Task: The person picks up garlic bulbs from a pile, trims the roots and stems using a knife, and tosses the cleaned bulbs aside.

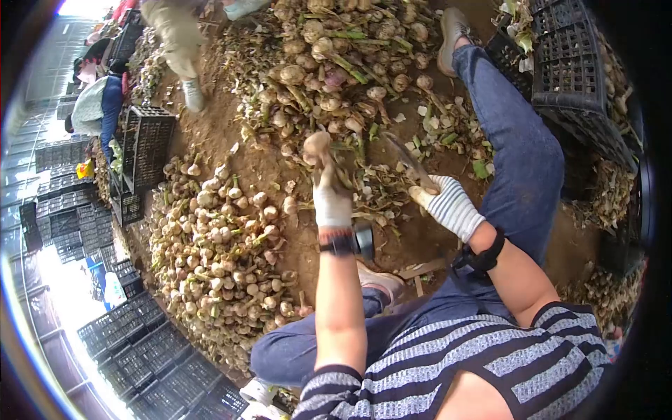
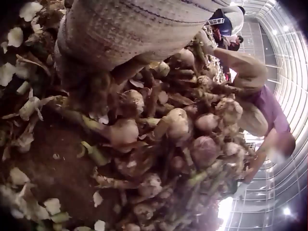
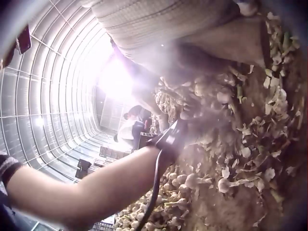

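Observation:
In the head view the gloved left hand (image 1: pixel 332 199) grips a garlic bulb (image 1: pixel 317 144) near the centre, over bare soil beside the garlic heap. The right hand (image 1: pixel 451 206), in a striped glove, holds a cutting tool (image 1: pixel 408 159) whose blade points up and left, apart from the bulb. In the left wrist view the left glove (image 2: pixel 130 33) hangs above stemmed garlic (image 2: pixel 177 124); its fingertips are dark and unclear. In the right wrist view the right glove (image 3: pixel 159 24) fills the top, its fingers partly hidden by glare.
A pile of trimmed bulbs (image 1: pixel 217 245) lies at the left, stemmed garlic (image 1: pixel 329 63) at the top. Black crates (image 1: pixel 570 63) stand at the right, more crates (image 1: pixel 150 147) at the left. Cut stems and peel (image 1: pixel 448 129) litter the soil. Other people (image 1: pixel 98 105) are farther off.

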`<action>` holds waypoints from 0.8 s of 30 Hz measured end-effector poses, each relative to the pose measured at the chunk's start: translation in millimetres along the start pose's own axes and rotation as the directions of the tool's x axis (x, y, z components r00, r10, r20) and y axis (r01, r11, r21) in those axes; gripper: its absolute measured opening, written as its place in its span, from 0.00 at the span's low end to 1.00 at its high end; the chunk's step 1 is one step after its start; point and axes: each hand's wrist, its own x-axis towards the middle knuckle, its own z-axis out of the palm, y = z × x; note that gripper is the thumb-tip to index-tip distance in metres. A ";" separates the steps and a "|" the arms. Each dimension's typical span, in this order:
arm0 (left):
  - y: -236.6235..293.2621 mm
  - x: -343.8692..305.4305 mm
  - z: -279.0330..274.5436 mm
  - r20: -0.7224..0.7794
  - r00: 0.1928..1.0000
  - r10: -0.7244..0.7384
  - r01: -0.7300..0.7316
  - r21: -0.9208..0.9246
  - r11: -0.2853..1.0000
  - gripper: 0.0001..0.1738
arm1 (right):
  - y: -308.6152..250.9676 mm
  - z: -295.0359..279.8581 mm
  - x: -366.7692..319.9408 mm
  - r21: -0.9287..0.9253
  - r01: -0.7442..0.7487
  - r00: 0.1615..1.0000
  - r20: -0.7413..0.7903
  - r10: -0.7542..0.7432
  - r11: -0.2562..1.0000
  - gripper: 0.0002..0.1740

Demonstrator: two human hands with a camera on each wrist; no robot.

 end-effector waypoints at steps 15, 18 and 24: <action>42.2 -175.4 93.0 0.452 0.874 0.181 -0.486 0.816 0.314 0.26 | -42.3 -25.9 -80.3 -0.507 0.642 0.713 0.119 -0.691 0.575 0.11; 40.0 -178.5 92.0 0.698 0.716 -0.003 -0.612 0.626 -0.483 0.20 | -55.1 -18.5 -94.6 -0.489 0.686 0.686 0.188 -0.703 0.539 0.12; 31.3 -181.9 97.5 0.601 0.798 -0.032 -0.539 0.690 -0.483 0.17 | -48.1 -25.3 -86.8 -0.600 0.615 0.751 0.247 -0.613 0.512 0.11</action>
